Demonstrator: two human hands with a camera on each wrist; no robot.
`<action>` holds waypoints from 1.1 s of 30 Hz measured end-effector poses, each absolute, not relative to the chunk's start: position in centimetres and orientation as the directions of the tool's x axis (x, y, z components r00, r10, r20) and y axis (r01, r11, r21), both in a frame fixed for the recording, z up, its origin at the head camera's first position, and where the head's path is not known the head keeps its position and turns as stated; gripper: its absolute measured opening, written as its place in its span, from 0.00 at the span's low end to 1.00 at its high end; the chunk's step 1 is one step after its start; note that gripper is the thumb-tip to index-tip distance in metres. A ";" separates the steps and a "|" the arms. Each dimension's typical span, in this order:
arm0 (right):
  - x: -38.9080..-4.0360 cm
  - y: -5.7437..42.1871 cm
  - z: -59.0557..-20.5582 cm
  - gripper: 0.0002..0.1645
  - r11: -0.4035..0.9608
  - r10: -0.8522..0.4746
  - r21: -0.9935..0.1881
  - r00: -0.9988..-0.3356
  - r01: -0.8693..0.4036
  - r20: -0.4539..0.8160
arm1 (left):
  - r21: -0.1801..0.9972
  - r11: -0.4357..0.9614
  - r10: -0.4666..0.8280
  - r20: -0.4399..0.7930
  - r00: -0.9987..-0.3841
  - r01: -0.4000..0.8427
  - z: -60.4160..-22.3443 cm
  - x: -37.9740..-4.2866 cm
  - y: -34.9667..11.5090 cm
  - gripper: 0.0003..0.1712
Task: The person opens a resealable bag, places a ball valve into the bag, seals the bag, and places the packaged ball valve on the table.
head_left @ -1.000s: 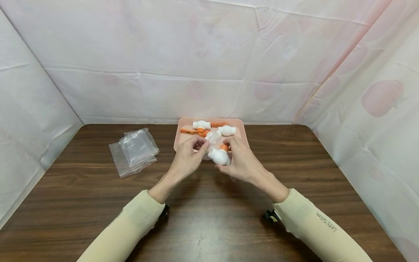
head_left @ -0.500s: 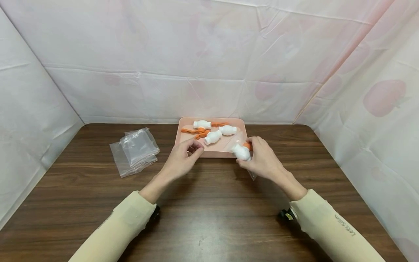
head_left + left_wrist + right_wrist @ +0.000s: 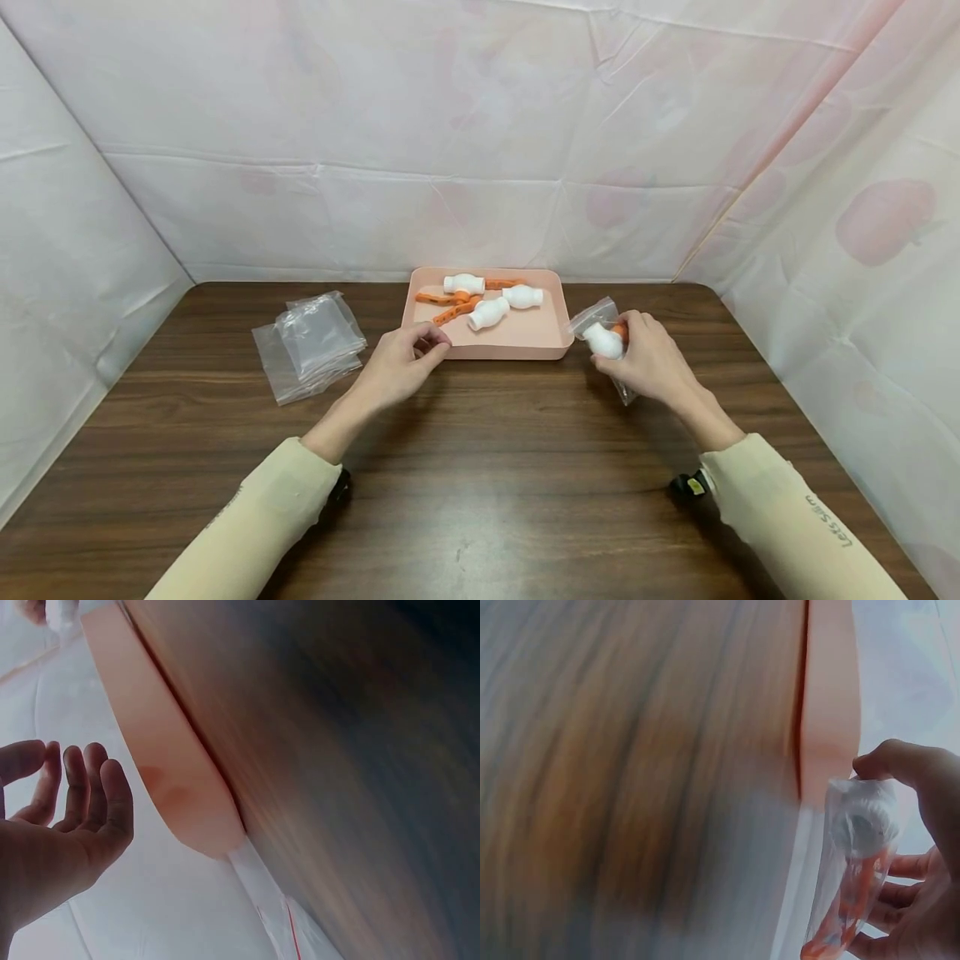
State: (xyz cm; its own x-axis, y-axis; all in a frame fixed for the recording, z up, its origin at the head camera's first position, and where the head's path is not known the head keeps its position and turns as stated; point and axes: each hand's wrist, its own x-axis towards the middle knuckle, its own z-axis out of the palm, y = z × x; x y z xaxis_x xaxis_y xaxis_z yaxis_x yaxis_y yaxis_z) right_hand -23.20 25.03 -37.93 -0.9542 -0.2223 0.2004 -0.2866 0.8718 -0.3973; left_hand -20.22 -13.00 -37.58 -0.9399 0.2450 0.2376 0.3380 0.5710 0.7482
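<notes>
My right hand [image 3: 643,354] grips a white ball valve [image 3: 604,342] with an orange handle inside a clear zip bag [image 3: 597,313], to the right of the pink tray [image 3: 517,352]. In the right wrist view the bagged valve [image 3: 866,825] hangs between thumb and fingers, its orange handle pointing down. Near the tray's front left corner, my left hand [image 3: 401,358] has loosely bent fingers and holds nothing; the left wrist view shows that hand [image 3: 67,817] apart from the tray wall [image 3: 157,742]. Inside the tray lie several valves, among them a front one [image 3: 488,314] and a right one [image 3: 522,297].
A pile of clear zip bags [image 3: 318,342] lies on the wooden table [image 3: 480,467], left of the tray. Pale patterned cloth [image 3: 360,167] hangs behind the table and along both sides.
My right hand has carried the bagged valve from over the tray's front to its right side. My left hand has come away from the bag and drawn back left.
</notes>
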 end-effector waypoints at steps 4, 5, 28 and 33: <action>-23.5 26.4 -38.2 0.40 0.894 -0.195 -0.379 -0.969 -0.239 0.153 | 0.738 0.589 0.253 0.218 -0.943 0.328 -37.6 -20.2 -13.3 0.05; -23.6 26.8 -38.3 0.40 0.901 -0.187 -0.370 -0.973 -0.225 0.135 | 0.737 0.592 0.255 0.213 -0.943 0.327 -37.6 -20.2 -13.4 0.05; -25.4 33.7 -39.1 0.36 0.949 -0.077 -0.312 -0.995 -0.052 -0.067 | 0.693 0.639 0.289 0.188 -0.939 0.335 -37.6 -20.3 -14.6 0.05; -25.8 35.1 -39.0 0.40 0.954 -0.044 -0.300 -0.996 -0.018 -0.080 | 0.685 0.638 0.306 0.194 -0.932 0.352 -37.7 -20.3 -14.9 0.04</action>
State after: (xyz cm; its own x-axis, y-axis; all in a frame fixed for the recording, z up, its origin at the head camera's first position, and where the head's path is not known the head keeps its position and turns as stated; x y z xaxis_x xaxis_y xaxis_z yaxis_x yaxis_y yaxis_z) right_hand -25.78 35.14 -39.00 -0.9958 -0.0440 -0.0803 -0.0180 0.9538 -0.2999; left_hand -20.29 -14.93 -37.74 -0.9319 0.3065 0.1941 0.3523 0.6377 0.6850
